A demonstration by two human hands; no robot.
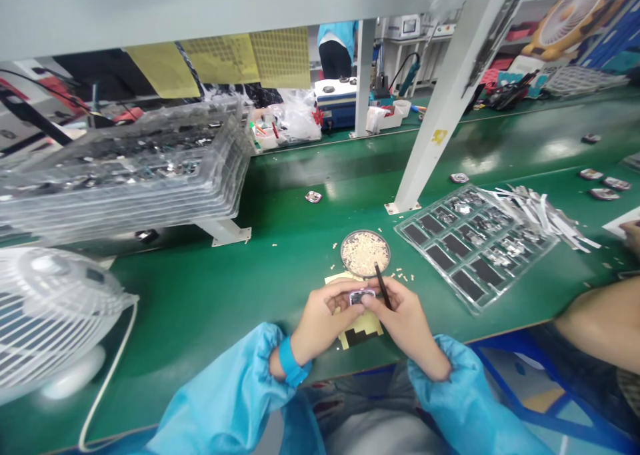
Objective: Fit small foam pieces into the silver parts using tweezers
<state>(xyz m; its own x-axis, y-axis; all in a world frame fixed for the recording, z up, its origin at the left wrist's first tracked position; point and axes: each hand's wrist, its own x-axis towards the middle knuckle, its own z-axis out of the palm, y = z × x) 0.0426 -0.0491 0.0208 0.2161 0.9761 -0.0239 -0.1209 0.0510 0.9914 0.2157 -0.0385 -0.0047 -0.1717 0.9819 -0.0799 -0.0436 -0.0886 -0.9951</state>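
Note:
My left hand [327, 316] is closed on a small rounded-square watch case [361, 298] with a purple rim and dark parts inside. My right hand [404, 312] has slim black tweezers [383, 285] between its fingers, slanting up and away. Its thumb and fingertips also press on the right side of the case. Beneath both hands lies a yellow sheet [367, 324] with pieces gone from its edge and a dark patch. Just beyond the hands stands a round dish [365, 252] full of tiny cream-coloured pieces, some scattered around it.
A clear tray [470, 245] of dark screens and parts lies right, with white strips [545, 215] on it. Stacked trays [200, 175] and a white fan [55, 315] stand left. A metal post [440, 102] rises ahead. Another person's arm [605, 325] is at the right.

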